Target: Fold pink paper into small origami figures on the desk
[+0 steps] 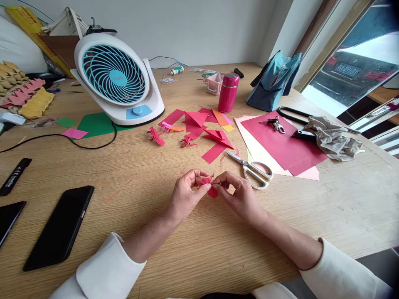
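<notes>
Red paper figure (pixel 213 192), axis slanting, curl (pixel 212 177) pointing away

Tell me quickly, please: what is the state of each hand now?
Left hand: closed, holding the small folded red paper between thumb and fingers.
Right hand: closed, fingertips pinching the same paper at its other side.

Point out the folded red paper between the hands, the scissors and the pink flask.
Folded red paper (pixel 213 192), head view: on its lower end.
Scissors (pixel 245 163), head view: near the pivot.
Pink flask (pixel 228 94), head view: middle of its body.
</notes>
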{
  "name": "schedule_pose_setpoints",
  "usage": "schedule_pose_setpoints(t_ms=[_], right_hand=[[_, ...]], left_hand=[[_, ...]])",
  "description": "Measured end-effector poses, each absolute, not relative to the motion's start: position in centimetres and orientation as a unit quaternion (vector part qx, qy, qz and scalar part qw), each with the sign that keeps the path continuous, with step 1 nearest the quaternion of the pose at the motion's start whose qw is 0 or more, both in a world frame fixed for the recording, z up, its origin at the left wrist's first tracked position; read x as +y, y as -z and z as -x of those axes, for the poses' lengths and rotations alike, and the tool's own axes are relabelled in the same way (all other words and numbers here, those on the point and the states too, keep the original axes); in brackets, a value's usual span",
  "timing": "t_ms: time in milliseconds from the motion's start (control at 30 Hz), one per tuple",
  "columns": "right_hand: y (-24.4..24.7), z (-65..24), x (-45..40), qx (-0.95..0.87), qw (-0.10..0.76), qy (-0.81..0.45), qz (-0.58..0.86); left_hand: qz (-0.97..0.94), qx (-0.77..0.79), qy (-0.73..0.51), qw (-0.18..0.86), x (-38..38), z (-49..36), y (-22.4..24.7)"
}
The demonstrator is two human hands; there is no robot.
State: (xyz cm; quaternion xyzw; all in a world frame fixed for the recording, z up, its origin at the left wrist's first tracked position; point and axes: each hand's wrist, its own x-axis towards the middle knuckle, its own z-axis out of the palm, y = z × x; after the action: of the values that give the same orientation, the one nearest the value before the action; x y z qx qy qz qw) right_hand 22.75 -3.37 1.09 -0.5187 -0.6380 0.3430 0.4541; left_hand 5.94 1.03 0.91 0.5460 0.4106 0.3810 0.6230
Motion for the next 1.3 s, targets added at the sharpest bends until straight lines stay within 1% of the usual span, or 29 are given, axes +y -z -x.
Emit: schedule_pose_setpoints(t_ms=[100, 267, 367, 433, 533, 800, 967, 1133, 1300], right_hand=[[-1.4, -22.3, -3.8, -0.706, 0.436, -0.215, 0.514], [-1.1, -22.1, -3.8, -0.757, 0.37, -0.079, 0.533], [-0.9, -22.1, -3.7, -0.772, 0.345, -0.019, 0.534], [-0.9, -22.1, -3.6, -0.778, 0.335, -0.003, 0.532], [-0.9, -22.2, -3.6, -0.78, 0.339, -0.001, 0.527], [-0.8, -22.6, -3.5, -0.766, 0.365, -0.044, 0.527], [-0.8, -22.8, -3.6, -0.761, 0.377, -0.09, 0.52], [-1.0, -22.8, -3.6, -0.739, 0.409, -0.158, 0.511], [-1.0, -22.7, -3.8, -0.732, 0.413, -0.186, 0.508]], left_hand=[[-0.504, 0.423, -0.425, 0.622, 0.7, -6.5, -0.9], [-0.462, 0.422, -0.455, 0.633, 0.1, -7.4, -1.4], [-0.456, 0.418, -0.464, 0.634, -0.2, -7.6, -1.2], [-0.46, 0.413, -0.469, 0.631, -0.2, -7.6, -0.9], [-0.474, 0.403, -0.473, 0.623, -0.3, -7.5, -0.6], [-0.508, 0.413, -0.466, 0.595, -0.2, -7.2, -0.7], [-0.537, 0.417, -0.457, 0.574, 0.0, -7.0, -0.7], [-0.556, 0.454, -0.444, 0.536, 0.4, -6.9, -0.4], [-0.593, 0.465, -0.418, 0.508, 0.6, -6.6, -0.3]])
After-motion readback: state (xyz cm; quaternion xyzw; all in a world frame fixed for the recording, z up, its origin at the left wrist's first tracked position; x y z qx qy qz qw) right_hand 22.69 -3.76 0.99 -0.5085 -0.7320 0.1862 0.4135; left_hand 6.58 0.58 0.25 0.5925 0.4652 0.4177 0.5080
